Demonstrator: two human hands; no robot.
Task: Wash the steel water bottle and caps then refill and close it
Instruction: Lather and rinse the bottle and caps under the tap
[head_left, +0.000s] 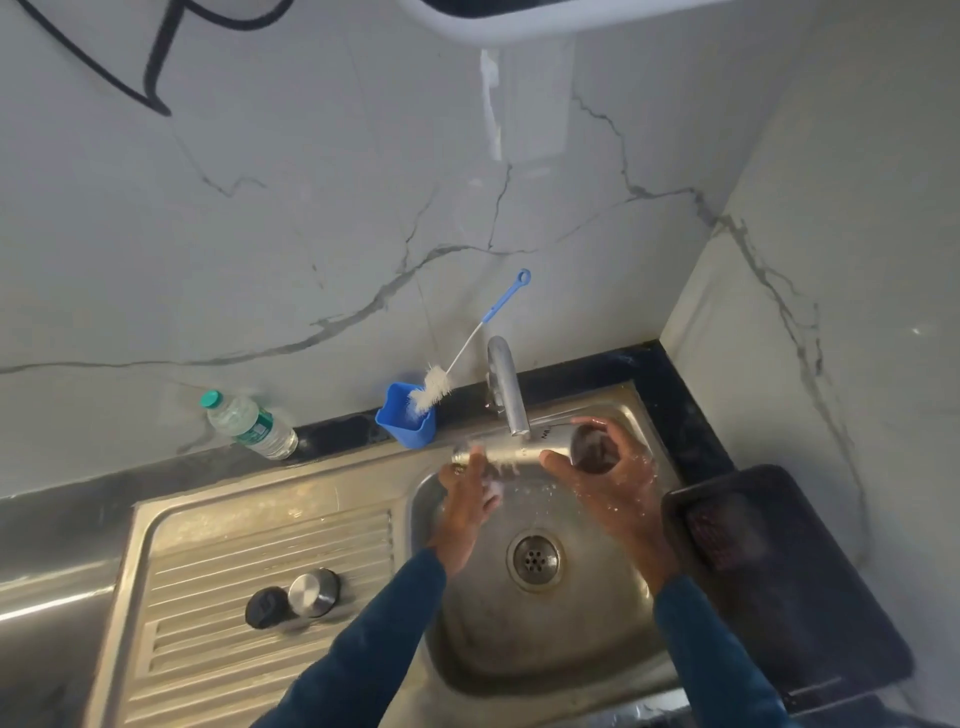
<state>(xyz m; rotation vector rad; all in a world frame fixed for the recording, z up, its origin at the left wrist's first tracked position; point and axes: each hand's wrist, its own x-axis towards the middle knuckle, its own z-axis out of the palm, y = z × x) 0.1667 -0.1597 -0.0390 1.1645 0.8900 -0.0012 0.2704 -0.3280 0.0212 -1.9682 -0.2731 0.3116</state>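
The steel water bottle (524, 448) lies sideways under the tap (506, 387) over the sink basin (545, 639), base to the right. My right hand (613, 473) grips its base end, thumb and fingers curled round it. My left hand (470, 491) holds the neck end, wet and soapy, with foam on the fingers. Water splashes around the bottle. A steel cap (313, 592) and a black cap (266, 607) rest side by side on the ribbed drainboard (218, 587).
A blue cup (408, 418) holding a bottle brush (467, 348) stands behind the sink by the wall. A plastic water bottle (249, 425) with a green cap leans on the counter at the left. A black tray (779, 577) lies right of the basin.
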